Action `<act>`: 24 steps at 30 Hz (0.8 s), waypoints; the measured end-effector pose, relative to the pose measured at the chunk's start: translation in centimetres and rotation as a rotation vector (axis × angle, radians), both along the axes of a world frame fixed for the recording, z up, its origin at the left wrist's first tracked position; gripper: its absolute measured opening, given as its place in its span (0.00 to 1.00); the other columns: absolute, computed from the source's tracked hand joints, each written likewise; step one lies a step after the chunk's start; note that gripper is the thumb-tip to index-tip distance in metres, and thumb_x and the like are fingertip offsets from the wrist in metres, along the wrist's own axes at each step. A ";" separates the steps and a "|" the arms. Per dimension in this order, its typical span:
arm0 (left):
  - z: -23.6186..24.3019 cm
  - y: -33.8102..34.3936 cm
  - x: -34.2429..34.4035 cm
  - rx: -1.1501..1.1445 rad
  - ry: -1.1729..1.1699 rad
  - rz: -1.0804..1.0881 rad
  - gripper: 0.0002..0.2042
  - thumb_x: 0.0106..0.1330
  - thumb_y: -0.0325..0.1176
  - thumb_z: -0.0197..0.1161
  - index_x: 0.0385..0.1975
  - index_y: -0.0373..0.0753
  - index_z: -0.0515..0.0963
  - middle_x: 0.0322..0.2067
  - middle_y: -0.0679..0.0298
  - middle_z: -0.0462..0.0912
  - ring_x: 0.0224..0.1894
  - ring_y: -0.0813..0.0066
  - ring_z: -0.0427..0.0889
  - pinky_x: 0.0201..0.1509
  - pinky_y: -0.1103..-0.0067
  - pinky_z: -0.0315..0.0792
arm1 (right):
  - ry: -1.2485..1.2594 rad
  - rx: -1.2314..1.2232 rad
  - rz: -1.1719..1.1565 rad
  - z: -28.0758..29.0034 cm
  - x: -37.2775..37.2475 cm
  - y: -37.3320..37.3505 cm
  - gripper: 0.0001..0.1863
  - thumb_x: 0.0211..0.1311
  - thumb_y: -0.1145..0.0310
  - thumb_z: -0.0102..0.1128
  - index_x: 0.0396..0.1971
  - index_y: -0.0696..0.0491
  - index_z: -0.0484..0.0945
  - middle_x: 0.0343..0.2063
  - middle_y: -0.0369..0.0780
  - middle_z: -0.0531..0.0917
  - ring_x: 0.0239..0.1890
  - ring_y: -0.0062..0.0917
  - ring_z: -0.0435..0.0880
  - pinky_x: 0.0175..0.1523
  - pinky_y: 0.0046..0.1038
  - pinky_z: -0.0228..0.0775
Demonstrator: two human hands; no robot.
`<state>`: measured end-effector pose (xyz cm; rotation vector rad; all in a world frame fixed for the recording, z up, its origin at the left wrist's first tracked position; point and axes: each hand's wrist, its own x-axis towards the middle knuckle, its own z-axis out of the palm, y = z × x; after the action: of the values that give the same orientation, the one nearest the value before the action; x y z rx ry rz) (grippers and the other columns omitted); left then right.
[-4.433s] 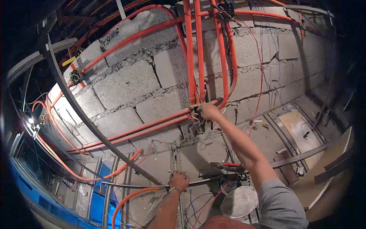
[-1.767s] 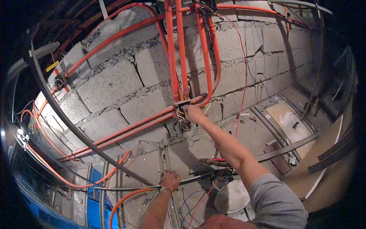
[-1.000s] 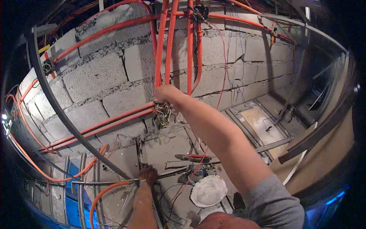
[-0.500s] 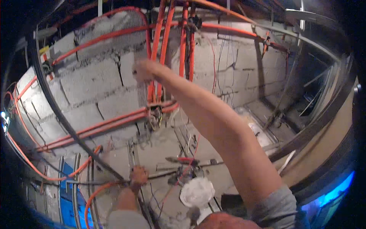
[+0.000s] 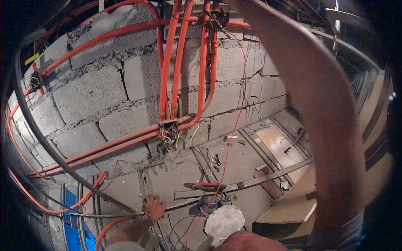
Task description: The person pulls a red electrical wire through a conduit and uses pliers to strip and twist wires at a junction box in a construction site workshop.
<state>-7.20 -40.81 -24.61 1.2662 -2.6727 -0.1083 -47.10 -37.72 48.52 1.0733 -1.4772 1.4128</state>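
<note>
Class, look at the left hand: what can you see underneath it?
A metal rail shows on either side of the left hand. The stretch directly beneath is covered, so contact there is hidden.

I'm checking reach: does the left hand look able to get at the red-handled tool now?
Probably yes: the left hand is near the red-handled tool, with nothing tall visible between, though a red wire crosses its handle in view.
</note>
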 end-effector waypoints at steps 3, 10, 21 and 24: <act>-0.4 -0.5 -0.5 -0.016 -0.081 -0.014 0.28 0.66 0.49 0.57 0.57 0.32 0.77 0.58 0.41 0.76 0.64 0.38 0.70 0.66 0.52 0.70 | -0.043 0.014 0.205 2.6 -2.8 0.7 0.16 0.72 0.59 0.54 0.48 0.54 0.82 0.38 0.47 0.87 0.40 0.39 0.87 0.45 0.40 0.80; -0.8 0.1 -0.5 0.084 -0.016 0.026 0.29 0.65 0.49 0.56 0.58 0.31 0.77 0.59 0.39 0.75 0.67 0.36 0.66 0.71 0.51 0.64 | -0.199 0.075 0.726 3.4 -4.0 0.1 0.16 0.73 0.59 0.53 0.49 0.54 0.81 0.39 0.46 0.86 0.40 0.38 0.86 0.45 0.39 0.79; 0.8 0.3 -0.6 0.098 -0.064 0.031 0.25 0.63 0.47 0.58 0.53 0.35 0.80 0.57 0.44 0.76 0.64 0.43 0.69 0.65 0.53 0.70 | -0.323 0.055 1.083 3.2 -4.2 1.3 0.17 0.74 0.58 0.53 0.51 0.52 0.80 0.40 0.44 0.84 0.41 0.36 0.85 0.46 0.38 0.77; -1.1 -0.2 -0.1 -0.018 -0.028 -0.001 0.23 0.63 0.46 0.58 0.51 0.35 0.80 0.54 0.44 0.78 0.63 0.43 0.70 0.65 0.53 0.71 | -0.346 0.052 1.142 3.1 -3.9 1.7 0.17 0.75 0.57 0.53 0.52 0.52 0.79 0.40 0.43 0.84 0.42 0.35 0.84 0.47 0.38 0.77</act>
<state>-7.28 -41.00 -25.76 1.2700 -2.6916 -0.0677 -50.99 -36.07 51.62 1.9270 -1.1036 2.4220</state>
